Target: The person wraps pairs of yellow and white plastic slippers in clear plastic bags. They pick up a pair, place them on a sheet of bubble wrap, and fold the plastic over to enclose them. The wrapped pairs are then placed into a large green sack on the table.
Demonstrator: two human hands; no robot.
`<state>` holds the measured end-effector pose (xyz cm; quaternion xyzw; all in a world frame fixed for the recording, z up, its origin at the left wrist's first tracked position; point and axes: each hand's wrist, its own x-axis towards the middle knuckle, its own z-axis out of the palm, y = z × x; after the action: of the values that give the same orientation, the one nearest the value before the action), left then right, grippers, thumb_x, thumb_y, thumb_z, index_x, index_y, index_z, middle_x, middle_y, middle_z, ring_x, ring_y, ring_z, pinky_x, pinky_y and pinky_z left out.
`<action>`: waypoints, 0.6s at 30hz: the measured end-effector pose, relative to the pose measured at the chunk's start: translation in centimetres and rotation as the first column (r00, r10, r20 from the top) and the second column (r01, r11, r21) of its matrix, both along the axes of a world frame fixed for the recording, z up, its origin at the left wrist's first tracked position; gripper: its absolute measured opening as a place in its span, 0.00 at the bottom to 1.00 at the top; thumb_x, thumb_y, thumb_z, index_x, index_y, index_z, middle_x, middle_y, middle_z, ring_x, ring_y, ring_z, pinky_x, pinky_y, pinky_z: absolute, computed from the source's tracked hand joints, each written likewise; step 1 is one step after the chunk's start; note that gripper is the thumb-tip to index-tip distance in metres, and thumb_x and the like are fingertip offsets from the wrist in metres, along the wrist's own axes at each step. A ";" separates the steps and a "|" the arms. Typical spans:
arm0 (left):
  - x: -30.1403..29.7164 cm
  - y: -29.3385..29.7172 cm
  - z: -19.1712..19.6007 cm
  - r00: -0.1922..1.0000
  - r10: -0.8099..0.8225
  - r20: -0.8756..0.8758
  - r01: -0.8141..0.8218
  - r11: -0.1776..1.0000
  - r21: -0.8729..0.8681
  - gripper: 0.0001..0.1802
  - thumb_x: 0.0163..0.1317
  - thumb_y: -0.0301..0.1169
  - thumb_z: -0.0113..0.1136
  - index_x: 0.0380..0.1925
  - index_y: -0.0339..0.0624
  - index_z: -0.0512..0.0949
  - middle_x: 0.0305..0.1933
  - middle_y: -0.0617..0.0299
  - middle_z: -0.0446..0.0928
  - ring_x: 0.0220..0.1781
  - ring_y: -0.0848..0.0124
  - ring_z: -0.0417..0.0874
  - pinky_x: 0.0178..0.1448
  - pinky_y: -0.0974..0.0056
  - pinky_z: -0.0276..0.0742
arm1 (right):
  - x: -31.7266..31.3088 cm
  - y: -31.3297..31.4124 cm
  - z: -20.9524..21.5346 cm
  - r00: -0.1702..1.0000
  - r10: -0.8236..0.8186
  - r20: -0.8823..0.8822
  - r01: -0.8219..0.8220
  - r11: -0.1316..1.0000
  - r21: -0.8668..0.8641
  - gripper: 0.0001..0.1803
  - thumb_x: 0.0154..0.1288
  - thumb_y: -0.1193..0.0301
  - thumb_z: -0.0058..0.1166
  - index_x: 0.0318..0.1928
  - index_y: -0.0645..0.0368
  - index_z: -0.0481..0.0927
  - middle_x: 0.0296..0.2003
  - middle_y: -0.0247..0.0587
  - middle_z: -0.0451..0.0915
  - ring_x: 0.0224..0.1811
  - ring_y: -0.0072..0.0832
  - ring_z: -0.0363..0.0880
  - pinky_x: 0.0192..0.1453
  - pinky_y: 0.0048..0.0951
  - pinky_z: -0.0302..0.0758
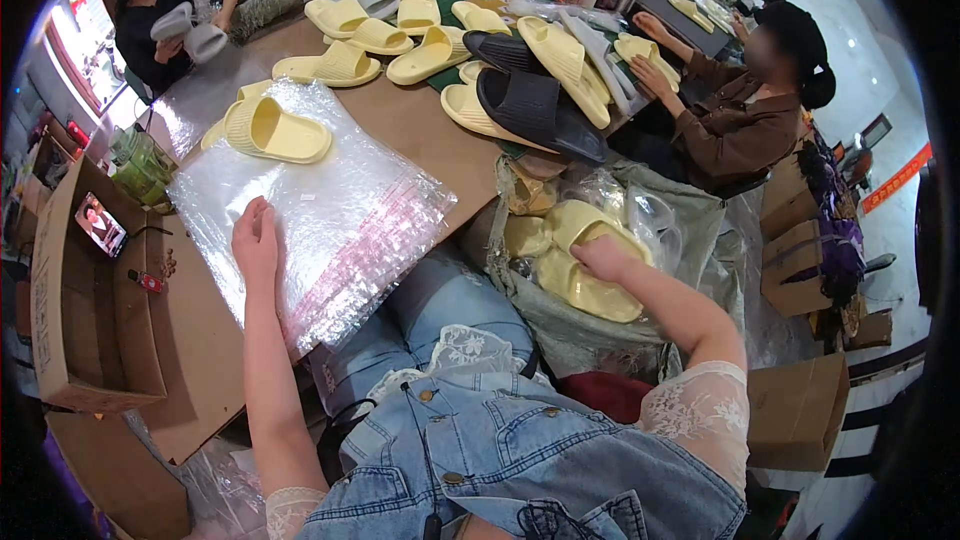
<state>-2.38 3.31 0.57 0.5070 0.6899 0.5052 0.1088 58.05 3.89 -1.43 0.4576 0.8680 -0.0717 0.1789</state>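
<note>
My left hand lies on a stack of clear plastic bags, its fingers stretched out and holding nothing. Just beyond it a pale yellow slide slipper rests on the bags, with another partly hidden behind it. On my right, my right hand reaches down into a grey-green woven sack. Its fingers are closed at a yellow slipper that lies among other yellow slippers and clear plastic in the sack. The fingertips are partly hidden.
Yellow slippers and black slippers are heaped across the cardboard-covered table. An open cardboard box with a phone stands at left. Co-workers handle slippers at far left and right. Cardboard cartons stand at right.
</note>
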 end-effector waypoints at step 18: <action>-0.4 0.1 -0.6 1.000 0.011 -0.002 -0.011 1.000 -0.009 0.19 0.66 0.27 0.60 0.56 0.36 0.78 0.52 0.53 0.83 0.55 0.66 0.82 0.62 0.64 0.75 | -11.7 4.2 -23.0 0.961 -0.127 0.244 0.165 0.976 -0.144 0.16 0.61 0.61 0.55 0.41 0.60 0.83 0.34 0.47 0.86 0.38 0.41 0.85 0.44 0.41 0.79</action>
<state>-2.80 3.40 -0.02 0.5032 0.6949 0.5023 0.1077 46.39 8.08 -24.43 0.5096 0.7959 -0.1013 0.3107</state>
